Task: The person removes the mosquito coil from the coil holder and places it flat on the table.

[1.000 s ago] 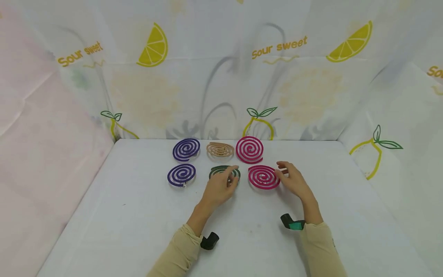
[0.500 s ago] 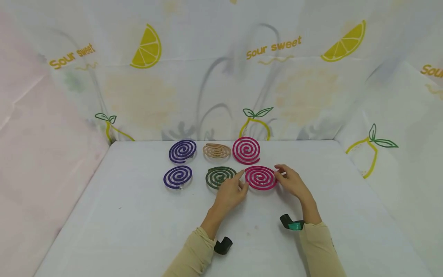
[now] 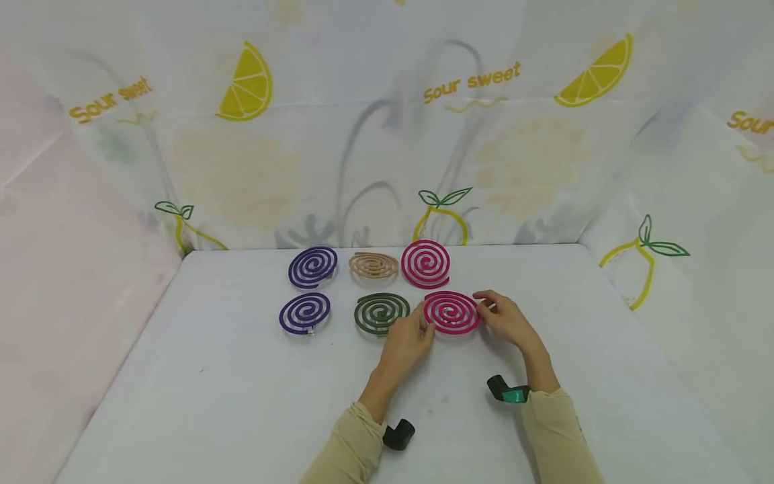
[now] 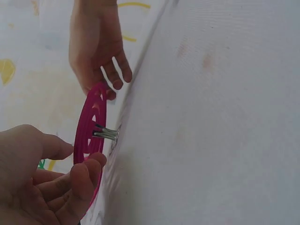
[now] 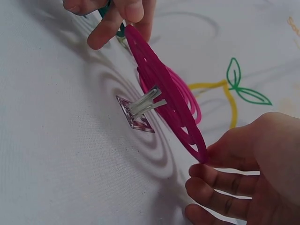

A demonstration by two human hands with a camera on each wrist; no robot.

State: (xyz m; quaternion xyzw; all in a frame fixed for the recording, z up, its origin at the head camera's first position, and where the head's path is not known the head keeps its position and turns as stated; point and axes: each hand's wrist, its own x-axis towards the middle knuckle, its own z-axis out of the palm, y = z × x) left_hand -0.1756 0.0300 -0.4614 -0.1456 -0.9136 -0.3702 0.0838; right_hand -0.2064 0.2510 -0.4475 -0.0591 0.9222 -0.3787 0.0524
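A pink mosquito coil [image 3: 450, 313], raised on a small metal clip stand [image 5: 143, 110], lies between my two hands in the front row. My left hand [image 3: 406, 344] has its thumb and curled fingers at the coil's left edge, pinching it from both sides. At the opposite edge, my right hand [image 3: 510, 321] pinches the rim between thumb and index finger; its other fingers are loosely bent. Close beside my left hand is a green mosquito coil [image 3: 379, 310], partly covered by that hand. Behind stands a second pink mosquito coil [image 3: 425, 263], tilted up.
Two purple mosquito coils [image 3: 313, 266] stand one behind the other on the left. A tan mosquito coil [image 3: 373, 266] is in the back row. All stand on a white table [image 3: 242, 403], with a lemon-printed cloth [image 3: 338, 148] rising behind.
My left hand has moved right, off the green coil, and taken the left edge of the front pink coil. My right hand stays at that coil's right edge. The head view has turned slightly right.
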